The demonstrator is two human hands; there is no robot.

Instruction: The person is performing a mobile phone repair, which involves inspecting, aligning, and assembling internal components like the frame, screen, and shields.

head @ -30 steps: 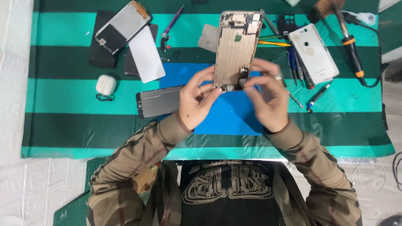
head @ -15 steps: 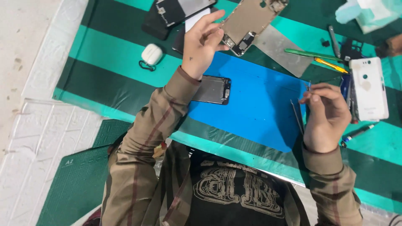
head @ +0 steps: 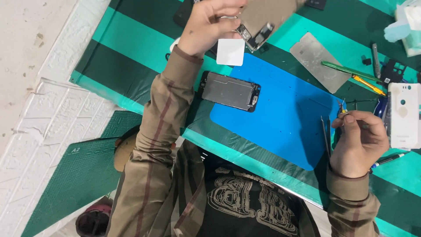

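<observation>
Phone chassis (head: pixel 267 19) held up at top of view in left hand (head: pixel 210 24), grip closed on its edge, long axis slanting up-right. Right hand (head: pixel 359 142), well apart low right, pinching small tool (head: pixel 343 110); tweezers (head: pixel 325 136) just beside, on blue mat (head: pixel 285 118).

1. One head-worn view looks steeply down over the person's chest, close to the work.
2. The frame is tilted: the blue mat (head: pixel 280 118) runs from 11 toward 4 o'clock.
3. The striped cloth's (head: pixel 131 48) far side lies toward 1 o'clock.
</observation>
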